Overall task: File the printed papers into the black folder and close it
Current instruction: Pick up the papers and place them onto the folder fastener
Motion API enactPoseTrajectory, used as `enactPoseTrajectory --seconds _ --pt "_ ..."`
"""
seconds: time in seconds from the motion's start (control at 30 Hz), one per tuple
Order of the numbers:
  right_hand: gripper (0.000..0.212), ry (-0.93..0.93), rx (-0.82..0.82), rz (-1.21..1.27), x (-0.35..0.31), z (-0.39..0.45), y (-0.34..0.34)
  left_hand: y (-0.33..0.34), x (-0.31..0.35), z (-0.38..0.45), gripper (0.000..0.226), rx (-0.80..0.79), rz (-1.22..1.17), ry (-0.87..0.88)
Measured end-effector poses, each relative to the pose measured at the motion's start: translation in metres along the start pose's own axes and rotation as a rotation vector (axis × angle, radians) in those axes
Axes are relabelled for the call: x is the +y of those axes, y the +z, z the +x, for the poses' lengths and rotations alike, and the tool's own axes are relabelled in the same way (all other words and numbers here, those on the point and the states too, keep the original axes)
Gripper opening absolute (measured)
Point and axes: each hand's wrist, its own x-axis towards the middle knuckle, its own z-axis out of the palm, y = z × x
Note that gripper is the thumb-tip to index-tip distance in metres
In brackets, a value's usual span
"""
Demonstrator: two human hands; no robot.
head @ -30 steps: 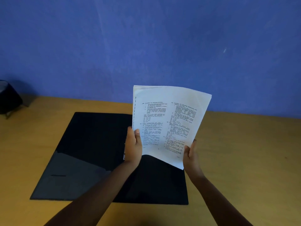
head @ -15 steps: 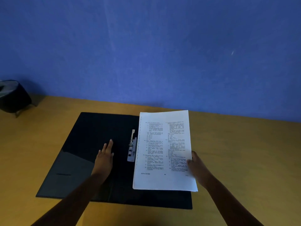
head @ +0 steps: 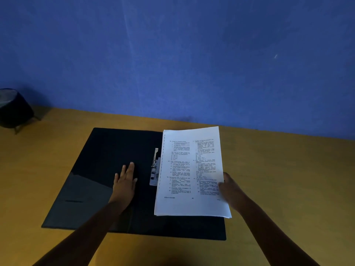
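Observation:
The black folder (head: pixel 99 169) lies open and flat on the wooden table. Its metal clip (head: pixel 155 167) sits along the spine, with the lever raised. A stack of printed papers (head: pixel 190 169) lies over the folder's right half, its left edge beside the clip. My right hand (head: pixel 229 189) grips the stack at its right edge, thumb on top. My left hand (head: pixel 124 181) rests flat on the folder's left half, fingers together and extended, holding nothing.
A dark round object on thin legs (head: pixel 13 110) stands at the far left by the blue wall (head: pixel 192 54). Bare wooden table (head: pixel 288 179) extends to the right of the folder and in front of it.
The papers came down from upright in both hands to flat on the folder's right half. My left hand let go and moved to the folder's left half.

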Motion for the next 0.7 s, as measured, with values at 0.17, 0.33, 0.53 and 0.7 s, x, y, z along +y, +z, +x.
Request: enactPoseTrajectory --seconds 0.17,0.33,0.53,0.7 --pt "0.048 -0.002 0.053 -0.066 0.000 0.001 0.001 -0.004 0.012 -0.009 0.053 0.073 -0.243 -0.045" --pt "0.048 0.024 0.004 -0.024 0.001 -0.003 -0.007 -0.002 0.049 -0.034 0.043 0.227 -0.570 -0.080" --pt "0.054 0.040 -0.024 0.106 0.012 -0.008 -0.020 -0.006 0.086 -0.051 0.025 -0.136 -1.007 -0.487" --pt "0.046 0.033 0.007 0.041 0.014 -0.019 -0.015 0.003 0.097 -0.066 0.029 -0.234 -0.960 -0.476"
